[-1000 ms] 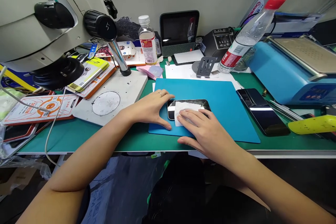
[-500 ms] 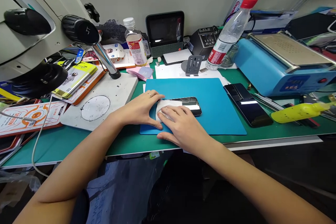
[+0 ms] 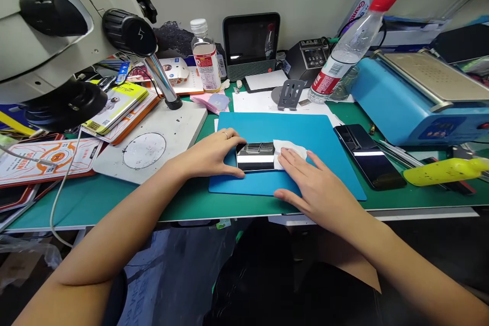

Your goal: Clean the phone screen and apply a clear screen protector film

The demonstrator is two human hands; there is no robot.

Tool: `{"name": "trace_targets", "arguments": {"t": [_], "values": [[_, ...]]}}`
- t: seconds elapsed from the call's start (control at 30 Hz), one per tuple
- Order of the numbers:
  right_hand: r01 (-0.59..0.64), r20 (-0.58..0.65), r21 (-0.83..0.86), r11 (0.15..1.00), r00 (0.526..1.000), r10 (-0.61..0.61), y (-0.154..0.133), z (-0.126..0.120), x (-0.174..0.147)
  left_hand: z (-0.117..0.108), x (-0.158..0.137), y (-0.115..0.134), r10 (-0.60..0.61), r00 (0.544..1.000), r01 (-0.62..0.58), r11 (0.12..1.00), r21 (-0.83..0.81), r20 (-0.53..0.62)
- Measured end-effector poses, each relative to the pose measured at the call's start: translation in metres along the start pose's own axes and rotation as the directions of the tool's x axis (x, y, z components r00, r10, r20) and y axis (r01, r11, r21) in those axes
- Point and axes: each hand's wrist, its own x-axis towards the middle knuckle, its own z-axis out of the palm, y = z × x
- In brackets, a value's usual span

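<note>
A smartphone (image 3: pixel 255 157) lies flat on a blue mat (image 3: pixel 324 163), its dark glossy face reflecting a bright band of light. My left hand (image 3: pixel 214 155) grips the phone's left end, thumb on the near edge and fingers at the far edge. Over the phone's right end lies a white tissue (image 3: pixel 280 148), held under the fingers of my right hand (image 3: pixel 309 178). Those fingers press down on it close together, while the thumb points left above the mat. The tissue and fingers hide the phone's right end.
Right of the mat lie another dark phone (image 3: pixel 370 158) and a yellow bottle (image 3: pixel 443 171). A blue heating plate (image 3: pixel 412 97) and a red-capped bottle (image 3: pixel 340 58) stand behind. A microscope (image 3: pixel 57 61) overhangs the left side. A metal phone stand (image 3: pixel 291 95) is beyond the mat.
My right hand has slid the tissue rightward along the phone, from its left end to its right end. The phone's left part is now uncovered. My left hand stays at the left end.
</note>
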Motion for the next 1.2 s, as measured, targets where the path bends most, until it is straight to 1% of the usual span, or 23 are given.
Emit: {"name": "trace_targets", "arguments": {"t": [0.1, 0.2, 0.27, 0.37, 0.47, 0.53, 0.6, 0.73, 0.83, 0.93, 1.07, 1.2], "values": [[-0.098, 0.04, 0.027, 0.995, 0.994, 0.097, -0.008, 0.005, 0.015, 0.001, 0.0, 0.0, 0.003, 1.0, -0.003, 1.0, 0.004, -0.005], [-0.165, 0.078, 0.087, 0.982, 0.984, 0.158, -0.029, 0.009, 0.036, 0.004, 0.001, -0.001, -0.003, 1.0, 0.002, 1.0, -0.011, -0.025], [-0.146, 0.097, 0.141, 0.979, 0.986, 0.134, -0.047, 0.013, 0.052, 0.005, 0.0, -0.001, -0.003, 0.999, 0.002, 1.0, -0.027, -0.043], [-0.083, 0.073, 0.213, 0.974, 0.995, 0.069, -0.07, 0.02, 0.069, 0.005, -0.002, -0.002, 0.016, 0.999, -0.017, 1.0, -0.024, -0.039], [-0.007, 0.024, 0.222, 0.975, 1.0, 0.001, -0.079, 0.022, 0.069, 0.005, -0.003, -0.002, 0.029, 0.999, -0.03, 1.0, -0.008, -0.029], [0.034, 0.004, 0.197, 0.98, 0.999, -0.036, -0.075, 0.02, 0.057, 0.005, -0.003, -0.002, 0.03, 0.999, -0.03, 1.0, -0.005, -0.023], [0.044, 0.0, 0.164, 0.985, 0.999, -0.045, -0.067, 0.016, 0.039, 0.004, -0.003, -0.002, 0.023, 1.0, -0.023, 1.0, -0.006, -0.016], [-0.012, 0.021, 0.099, 0.995, 1.0, 0.01, -0.047, 0.005, 0.002, 0.003, -0.001, 0.0, 0.019, 1.0, -0.019, 1.0, -0.004, -0.009], [-0.058, 0.057, 0.062, 0.996, 0.997, 0.055, -0.034, 0.001, -0.012, 0.002, -0.001, 0.0, 0.027, 1.0, -0.027, 1.0, -0.015, 0.004], [-0.097, 0.096, 0.059, 0.994, 0.991, 0.091, -0.023, 0.0, -0.012, 0.001, -0.001, 0.001, 0.017, 1.0, -0.017, 0.999, -0.038, 0.01], [-0.15, 0.163, 0.093, 0.984, 0.978, 0.133, -0.01, -0.002, 0.0, 0.0, 0.0, 0.002, -0.023, 1.0, 0.024, 0.996, -0.082, 0.017], [-0.201, 0.197, 0.122, 0.972, 0.965, 0.175, -0.012, -0.001, 0.017, 0.001, 0.0, 0.004, -0.08, 0.997, 0.081, 0.985, -0.151, 0.013]]}}
